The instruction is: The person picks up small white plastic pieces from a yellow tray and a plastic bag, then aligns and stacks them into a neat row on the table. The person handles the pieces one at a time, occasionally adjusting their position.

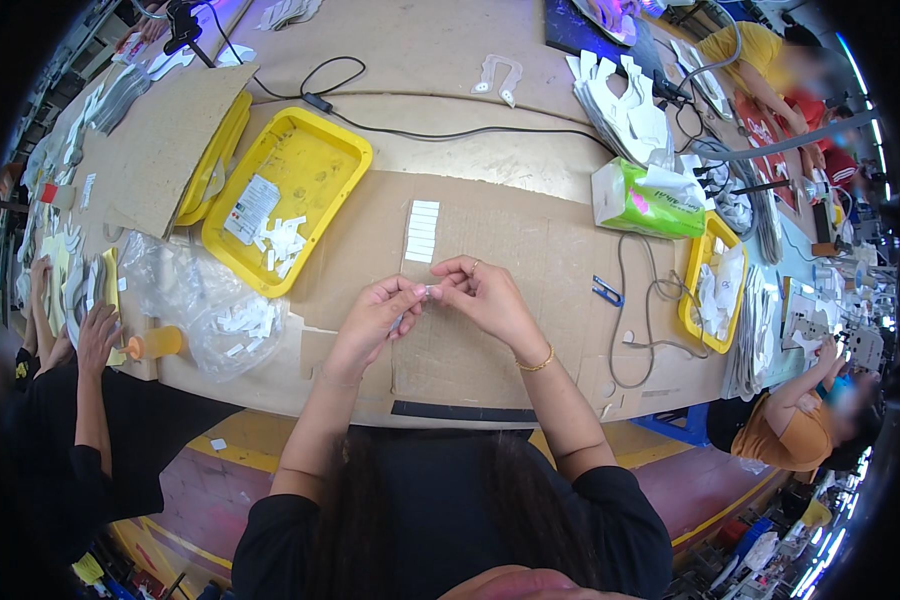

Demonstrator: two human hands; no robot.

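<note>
My left hand [380, 312] and my right hand [485, 300] meet over the cardboard sheet [530, 350], each in a pinch. Between their fingertips is a small pale piece [430, 292], too small to make out its kind. The left fingers curl under and hide part of what they hold. Just beyond my hands, several white strips [422, 232] lie in a neat column on the cardboard. To the left, a yellow tray [315, 235] holds a printed packet [252, 210] and loose white strips [285, 240].
More strips lie on a clear plastic bag [200, 300] beside an orange-yellow bottle [157, 343]. On the right are a green tissue pack [650, 200], blue thread snips [607, 291], a loose cable [652, 310] and a smaller yellow tray [708, 340]. Co-workers sit on both sides.
</note>
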